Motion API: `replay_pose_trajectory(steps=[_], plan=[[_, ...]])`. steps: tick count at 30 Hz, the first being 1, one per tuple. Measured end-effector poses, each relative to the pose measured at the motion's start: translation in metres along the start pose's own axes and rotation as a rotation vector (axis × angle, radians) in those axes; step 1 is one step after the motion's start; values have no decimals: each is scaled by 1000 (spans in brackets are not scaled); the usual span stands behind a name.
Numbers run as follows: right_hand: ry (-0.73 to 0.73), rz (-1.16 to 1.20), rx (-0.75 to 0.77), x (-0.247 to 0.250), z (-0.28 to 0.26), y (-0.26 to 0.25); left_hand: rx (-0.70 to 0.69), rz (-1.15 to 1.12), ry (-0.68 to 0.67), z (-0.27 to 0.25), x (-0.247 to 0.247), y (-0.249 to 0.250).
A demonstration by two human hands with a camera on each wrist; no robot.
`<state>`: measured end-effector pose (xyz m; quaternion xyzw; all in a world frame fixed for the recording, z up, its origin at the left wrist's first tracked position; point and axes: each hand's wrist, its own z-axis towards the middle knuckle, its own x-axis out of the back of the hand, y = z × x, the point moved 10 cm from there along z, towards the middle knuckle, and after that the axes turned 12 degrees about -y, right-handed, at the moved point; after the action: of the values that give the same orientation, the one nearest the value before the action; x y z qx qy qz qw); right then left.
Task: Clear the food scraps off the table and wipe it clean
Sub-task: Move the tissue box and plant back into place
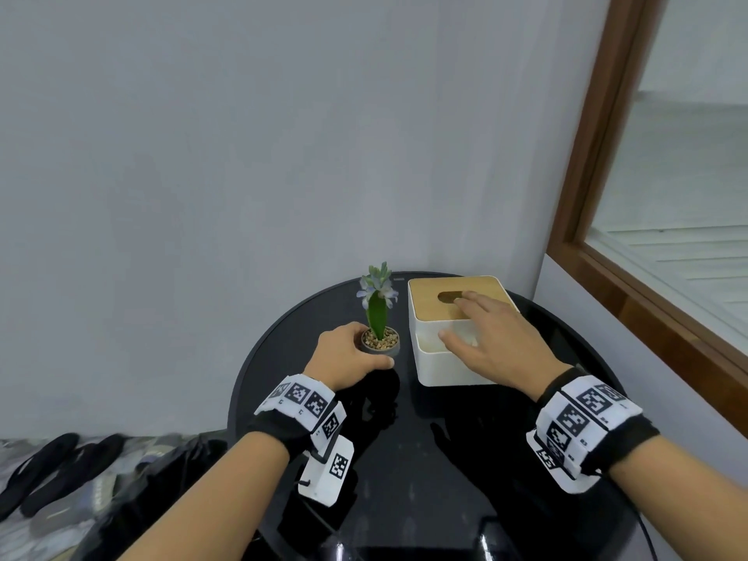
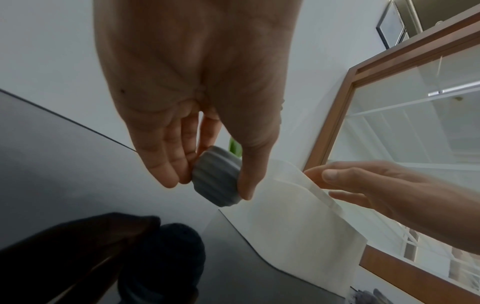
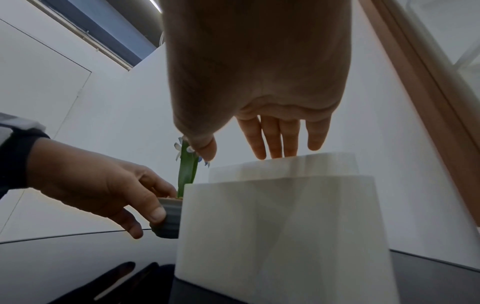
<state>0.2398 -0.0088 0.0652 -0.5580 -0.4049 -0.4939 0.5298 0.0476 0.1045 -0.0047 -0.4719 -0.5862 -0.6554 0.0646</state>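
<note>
A round, glossy black table [image 1: 404, 459] stands in the room's corner. My left hand [image 1: 352, 354] grips a small grey ribbed pot [image 1: 380, 348] holding a green plant with pale blue flowers. In the left wrist view, thumb and fingers wrap around the pot [image 2: 215, 176]. Whether the pot touches the table I cannot tell. My right hand [image 1: 481, 330] reaches over a white tissue box [image 1: 449, 370] with a wooden lid [image 1: 429, 293]. Its fingers lie straight across the lid near the slot, and the thumb rests at the box's front rim. No food scraps or cloth show in any view.
The pot and the box stand side by side at the far half of the table, close to the grey wall. A wood-framed window [image 1: 607, 277] runs along the right. Black slippers [image 1: 52, 467] lie on the floor at the lower left.
</note>
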Motion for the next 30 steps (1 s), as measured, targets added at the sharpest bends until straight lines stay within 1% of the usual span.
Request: replay_pose_trajectory(steps=[8,15,24,30], plan=[[-23,-26,10,-11,-10,5,53,53,-38,1,-9,0],[-16,-26,23,-16,-11,7,83,43,-35,5,-13,-2],[-15,-39,46,-20,-10,11,81,69,-44,6,-14,0],[-24,-31,50,-22,-10,11,106,39,-82,8,-18,-4]])
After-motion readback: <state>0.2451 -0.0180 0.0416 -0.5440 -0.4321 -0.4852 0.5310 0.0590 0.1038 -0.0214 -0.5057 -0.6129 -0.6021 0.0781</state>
